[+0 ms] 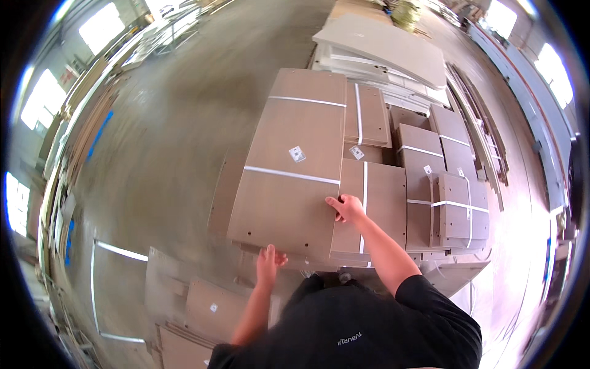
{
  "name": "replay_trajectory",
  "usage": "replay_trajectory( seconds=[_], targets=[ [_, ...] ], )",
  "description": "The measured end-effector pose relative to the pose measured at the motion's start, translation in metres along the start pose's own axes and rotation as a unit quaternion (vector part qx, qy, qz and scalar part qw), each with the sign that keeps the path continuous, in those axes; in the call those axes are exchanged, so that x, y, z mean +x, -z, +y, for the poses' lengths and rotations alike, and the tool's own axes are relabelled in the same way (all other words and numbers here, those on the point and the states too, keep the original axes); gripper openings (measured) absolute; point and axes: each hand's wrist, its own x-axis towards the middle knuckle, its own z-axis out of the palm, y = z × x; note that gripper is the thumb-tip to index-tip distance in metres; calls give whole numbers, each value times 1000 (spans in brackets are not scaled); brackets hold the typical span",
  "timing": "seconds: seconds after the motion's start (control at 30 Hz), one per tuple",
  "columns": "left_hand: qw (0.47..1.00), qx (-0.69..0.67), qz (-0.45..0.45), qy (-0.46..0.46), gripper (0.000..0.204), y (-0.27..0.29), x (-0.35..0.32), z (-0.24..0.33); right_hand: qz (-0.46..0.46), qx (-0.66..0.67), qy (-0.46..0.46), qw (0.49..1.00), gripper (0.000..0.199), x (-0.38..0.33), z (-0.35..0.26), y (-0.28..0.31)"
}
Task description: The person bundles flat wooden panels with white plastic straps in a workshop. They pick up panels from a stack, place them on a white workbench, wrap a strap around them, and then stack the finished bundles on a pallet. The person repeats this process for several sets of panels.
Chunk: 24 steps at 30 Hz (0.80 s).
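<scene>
A long brown wooden panel (286, 200), bound with white straps and bearing a small white label, lies on top of the stack before me. My right hand (349, 209) grips its right edge, thumb on the top face and fingers curled down the side. At the near edge, close to the left corner, is my left hand (268, 264). Its thumb and fingers are apart, and whether they touch the panel I cannot tell. Right of the long panel lies a lower strapped brown panel (384, 203).
Several strapped brown panel bundles (464, 215) stand on the right. Behind them is a pile of pale boards (384, 46). Long strips (479, 123) lie along the right side. More brown panels (212, 307) rest at lower left, beside a white floor marking (94, 289).
</scene>
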Motion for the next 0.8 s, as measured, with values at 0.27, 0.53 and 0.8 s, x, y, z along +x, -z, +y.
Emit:
replay_trajectory(
  seconds=[0.27,0.53,0.8],
  targets=[
    [979,202,-12,19,31,17,-114,-91,-49,194,46,979,39,36,41,-13],
    [904,235,282,220,30,119,-374,-369,24,50,190,980,46,33,59,-25],
    [853,-110,411,304,27,111,-545,-477,199,-142,395,885,53,20,105,-25]
  ],
)
